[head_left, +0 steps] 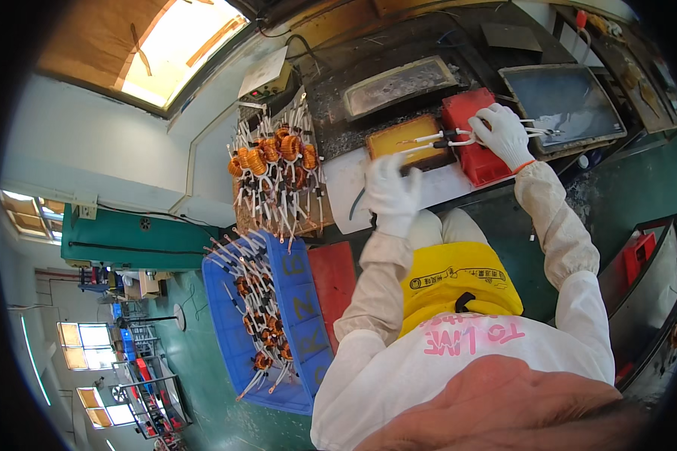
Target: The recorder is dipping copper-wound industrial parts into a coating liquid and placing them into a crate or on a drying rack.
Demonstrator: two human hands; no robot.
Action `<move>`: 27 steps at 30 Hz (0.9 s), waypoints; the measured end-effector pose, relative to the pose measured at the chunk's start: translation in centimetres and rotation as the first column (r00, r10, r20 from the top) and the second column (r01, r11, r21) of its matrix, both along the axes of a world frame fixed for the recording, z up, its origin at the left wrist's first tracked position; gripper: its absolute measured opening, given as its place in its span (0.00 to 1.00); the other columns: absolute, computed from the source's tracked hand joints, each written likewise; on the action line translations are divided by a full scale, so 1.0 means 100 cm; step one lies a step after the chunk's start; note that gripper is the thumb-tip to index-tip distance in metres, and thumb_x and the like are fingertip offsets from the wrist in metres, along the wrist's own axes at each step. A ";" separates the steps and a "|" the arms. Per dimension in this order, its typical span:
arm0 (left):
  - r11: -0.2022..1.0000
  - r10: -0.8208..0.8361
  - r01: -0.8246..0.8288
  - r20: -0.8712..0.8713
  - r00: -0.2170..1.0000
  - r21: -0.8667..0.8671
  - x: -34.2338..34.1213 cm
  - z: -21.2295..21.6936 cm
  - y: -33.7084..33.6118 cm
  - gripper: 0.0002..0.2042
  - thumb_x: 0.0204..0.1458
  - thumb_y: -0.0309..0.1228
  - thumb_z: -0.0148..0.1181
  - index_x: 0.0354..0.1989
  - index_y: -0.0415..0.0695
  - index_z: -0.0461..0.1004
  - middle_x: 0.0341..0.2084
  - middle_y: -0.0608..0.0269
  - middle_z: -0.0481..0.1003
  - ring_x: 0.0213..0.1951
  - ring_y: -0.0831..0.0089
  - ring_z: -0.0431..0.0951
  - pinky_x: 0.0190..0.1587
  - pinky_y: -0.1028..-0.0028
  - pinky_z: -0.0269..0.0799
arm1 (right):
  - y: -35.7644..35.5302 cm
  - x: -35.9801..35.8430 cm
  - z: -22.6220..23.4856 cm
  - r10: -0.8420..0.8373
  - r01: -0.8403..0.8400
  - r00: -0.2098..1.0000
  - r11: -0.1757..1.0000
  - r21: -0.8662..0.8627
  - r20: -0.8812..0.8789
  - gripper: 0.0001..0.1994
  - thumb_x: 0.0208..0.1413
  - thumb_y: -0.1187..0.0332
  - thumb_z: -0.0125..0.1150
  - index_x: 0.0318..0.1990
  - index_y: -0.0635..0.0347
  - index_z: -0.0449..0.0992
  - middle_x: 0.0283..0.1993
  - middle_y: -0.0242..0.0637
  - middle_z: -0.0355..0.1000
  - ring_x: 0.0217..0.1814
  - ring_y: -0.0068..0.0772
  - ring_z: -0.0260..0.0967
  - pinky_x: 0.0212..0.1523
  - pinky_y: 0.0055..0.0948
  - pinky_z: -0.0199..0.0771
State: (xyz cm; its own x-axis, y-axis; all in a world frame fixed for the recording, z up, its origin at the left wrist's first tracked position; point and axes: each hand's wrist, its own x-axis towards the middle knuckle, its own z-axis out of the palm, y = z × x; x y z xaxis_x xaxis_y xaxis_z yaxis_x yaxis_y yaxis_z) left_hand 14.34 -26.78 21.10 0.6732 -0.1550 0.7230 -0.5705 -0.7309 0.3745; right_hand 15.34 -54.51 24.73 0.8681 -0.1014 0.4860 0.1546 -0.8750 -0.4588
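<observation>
The right hand (504, 134), in a white glove, has its fingers clenched around a coil part with long white-sleeved leads (459, 137). It holds the part above the red tray (474, 161), just beside the yellow-orange tray (405, 137). The leads run roughly level across the picture: their long axis goes from the right hand leftward, and the free tips point toward the yellow-orange tray, reaching over its top. A few shorter ends stick out on the far side of the hand, toward the dark flat tray (564, 101).

The left hand (391, 192), also gloved, rests on the white surface (346, 184) near the front edge of the yellow-orange tray, fingers spread and released, holding nothing.

As a judgement, the step goes best with the grip kept close to the coil body, so the long leads do not sag, and with the tips held level and together as they meet the tray. The left hand looks well placed to steady that tray.

To the left, 1 board (278, 161) carries wound orange coils, and a blue crate (267, 323) below holds more.
</observation>
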 end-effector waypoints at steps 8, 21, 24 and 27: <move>0.895 -0.011 0.240 -0.520 0.854 0.376 0.067 0.034 0.046 0.18 0.52 0.36 0.60 0.52 0.49 0.71 0.43 0.56 0.76 0.49 0.55 0.75 0.51 0.57 0.71 | -0.007 0.015 -0.009 0.019 -0.012 0.997 0.995 -0.102 0.069 0.10 0.55 0.59 0.60 0.32 0.54 0.80 0.32 0.40 0.73 0.38 0.47 0.70 0.39 0.44 0.71; 0.573 -0.185 0.351 -0.301 0.936 0.741 0.067 0.052 0.053 0.11 0.51 0.34 0.58 0.42 0.48 0.75 0.33 0.63 0.76 0.39 0.63 0.77 0.44 0.63 0.70 | -0.015 0.025 -0.014 0.071 -0.050 0.994 0.974 -0.223 0.085 0.08 0.54 0.60 0.61 0.33 0.52 0.79 0.33 0.38 0.72 0.40 0.47 0.69 0.40 0.44 0.70; 0.783 -0.125 0.149 -0.082 0.989 0.604 0.052 0.066 0.035 0.23 0.47 0.42 0.64 0.50 0.43 0.73 0.43 0.56 0.75 0.46 0.58 0.75 0.50 0.62 0.70 | -0.011 0.025 -0.009 0.054 -0.047 0.998 0.987 -0.155 0.043 0.08 0.53 0.60 0.62 0.34 0.52 0.79 0.33 0.38 0.72 0.41 0.47 0.69 0.40 0.44 0.69; 0.822 -0.217 0.178 0.009 0.976 0.540 0.040 0.057 0.011 0.35 0.43 0.47 0.67 0.57 0.37 0.68 0.51 0.47 0.72 0.52 0.52 0.73 0.57 0.60 0.67 | -0.008 0.030 -0.015 0.084 -0.070 0.991 0.988 -0.141 0.100 0.08 0.54 0.60 0.61 0.32 0.52 0.78 0.33 0.38 0.72 0.40 0.47 0.69 0.39 0.44 0.69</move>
State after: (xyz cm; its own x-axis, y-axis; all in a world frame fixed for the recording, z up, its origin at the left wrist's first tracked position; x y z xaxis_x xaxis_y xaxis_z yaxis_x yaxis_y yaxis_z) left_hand 18.33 -25.68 26.79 0.5393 -0.6538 0.5307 -0.7336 -0.6742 -0.0851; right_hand 18.39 -55.31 23.25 0.8138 0.0374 0.5799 0.2649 -0.9121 -0.3130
